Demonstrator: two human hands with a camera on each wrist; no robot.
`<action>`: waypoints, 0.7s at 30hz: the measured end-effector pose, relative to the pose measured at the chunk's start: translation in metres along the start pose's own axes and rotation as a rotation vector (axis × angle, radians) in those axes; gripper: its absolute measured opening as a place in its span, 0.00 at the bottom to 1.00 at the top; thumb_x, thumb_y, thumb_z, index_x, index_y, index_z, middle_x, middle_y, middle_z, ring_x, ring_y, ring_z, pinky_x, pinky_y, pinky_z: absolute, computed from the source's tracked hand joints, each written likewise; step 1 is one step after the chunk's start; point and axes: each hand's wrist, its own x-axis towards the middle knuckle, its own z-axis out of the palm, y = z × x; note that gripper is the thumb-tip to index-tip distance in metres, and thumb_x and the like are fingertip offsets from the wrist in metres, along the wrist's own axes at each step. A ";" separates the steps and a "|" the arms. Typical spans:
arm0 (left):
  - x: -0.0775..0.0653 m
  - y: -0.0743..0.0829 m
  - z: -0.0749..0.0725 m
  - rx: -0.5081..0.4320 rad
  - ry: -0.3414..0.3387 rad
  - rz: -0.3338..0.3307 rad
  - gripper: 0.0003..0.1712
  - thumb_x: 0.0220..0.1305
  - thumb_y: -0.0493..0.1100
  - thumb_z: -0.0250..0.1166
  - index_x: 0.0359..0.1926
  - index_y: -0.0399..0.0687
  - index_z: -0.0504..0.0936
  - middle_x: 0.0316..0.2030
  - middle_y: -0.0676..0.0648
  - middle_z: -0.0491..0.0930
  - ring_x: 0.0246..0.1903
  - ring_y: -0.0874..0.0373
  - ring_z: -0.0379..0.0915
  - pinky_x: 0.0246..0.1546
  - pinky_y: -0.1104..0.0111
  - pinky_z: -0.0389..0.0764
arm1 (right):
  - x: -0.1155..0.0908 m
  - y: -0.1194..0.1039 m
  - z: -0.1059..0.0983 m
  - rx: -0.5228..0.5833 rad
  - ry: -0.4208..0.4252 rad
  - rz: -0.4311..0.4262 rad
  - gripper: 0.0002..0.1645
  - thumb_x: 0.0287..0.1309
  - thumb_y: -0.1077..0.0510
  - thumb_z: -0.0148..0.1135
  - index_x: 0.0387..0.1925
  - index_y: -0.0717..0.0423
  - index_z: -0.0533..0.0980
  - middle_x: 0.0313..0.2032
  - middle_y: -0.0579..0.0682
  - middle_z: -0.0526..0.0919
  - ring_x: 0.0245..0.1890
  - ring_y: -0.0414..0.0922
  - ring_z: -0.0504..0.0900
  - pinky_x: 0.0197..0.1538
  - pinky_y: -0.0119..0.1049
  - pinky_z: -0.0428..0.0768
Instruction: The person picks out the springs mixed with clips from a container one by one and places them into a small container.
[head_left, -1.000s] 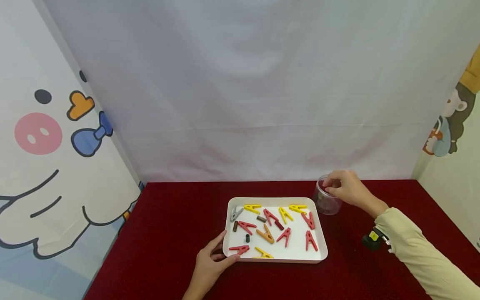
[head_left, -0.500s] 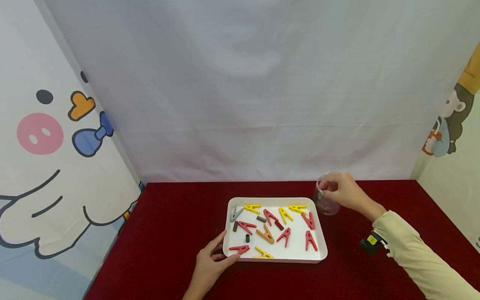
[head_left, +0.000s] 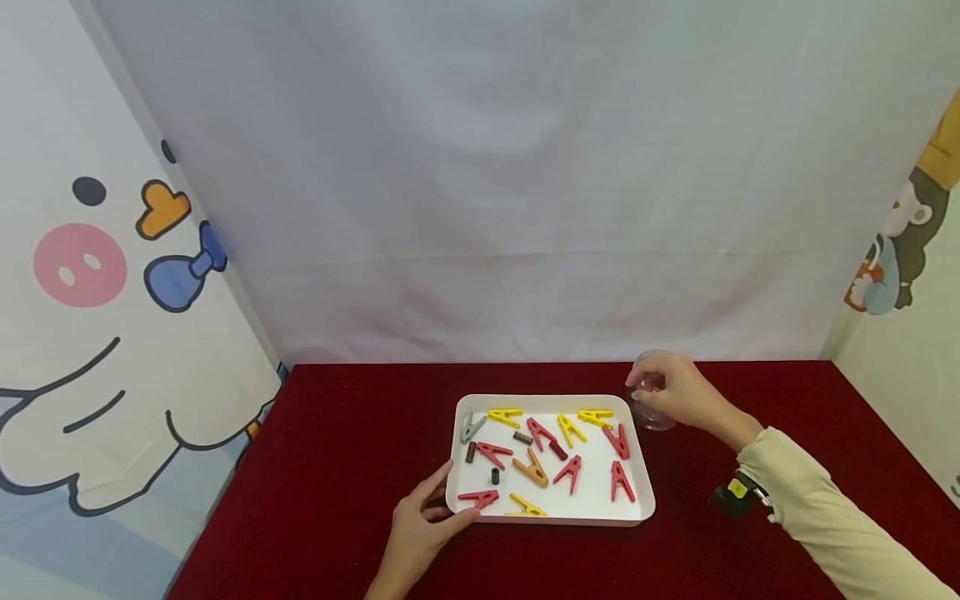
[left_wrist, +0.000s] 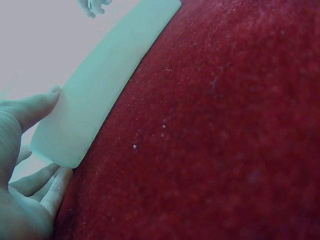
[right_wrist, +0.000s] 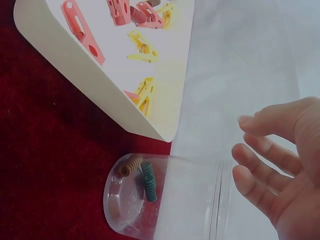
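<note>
My left hand (head_left: 420,529) holds the near left corner of a white tray (head_left: 555,522), thumb on the rim and fingers against the outer wall. In the tray lie red and yellow plastic spring clips, an orange clip (head_left: 534,472), a grey clip (head_left: 472,429) and several loose coil springs, such as a dark red spring (head_left: 558,450). Over the mouth of a clear plastic jar (head_left: 656,420) is my right hand (head_left: 686,393), fingers apart and holding nothing. Inside the jar, the right wrist view shows a brown spring (right_wrist: 131,165) and a green spring (right_wrist: 149,181).
A dark red cloth (head_left: 360,433) covers the table. The jar stands close to the tray's far right corner. Behind the table hangs a white curtain (head_left: 510,208), with cartoon-printed panels at both sides.
My right hand has come slightly left and lower over the jar, and its fingers have gone from bunched together to spread. The left hand and tray have stayed put.
</note>
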 end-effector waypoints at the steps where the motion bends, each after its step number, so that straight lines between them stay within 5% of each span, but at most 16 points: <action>1: 0.000 0.000 0.000 -0.001 -0.001 -0.001 0.43 0.44 0.46 0.78 0.64 0.49 0.72 0.54 0.41 0.75 0.46 0.52 0.74 0.38 0.72 0.79 | 0.000 -0.002 0.001 -0.006 -0.005 0.001 0.09 0.45 0.72 0.67 0.28 0.57 0.81 0.30 0.48 0.79 0.27 0.41 0.73 0.29 0.33 0.73; 21: -0.001 0.001 0.000 -0.005 -0.002 0.009 0.44 0.44 0.47 0.78 0.64 0.50 0.71 0.54 0.42 0.75 0.47 0.52 0.74 0.39 0.72 0.79 | 0.001 -0.011 0.019 0.034 -0.085 -0.040 0.09 0.46 0.70 0.68 0.31 0.56 0.81 0.27 0.44 0.78 0.27 0.40 0.75 0.29 0.32 0.76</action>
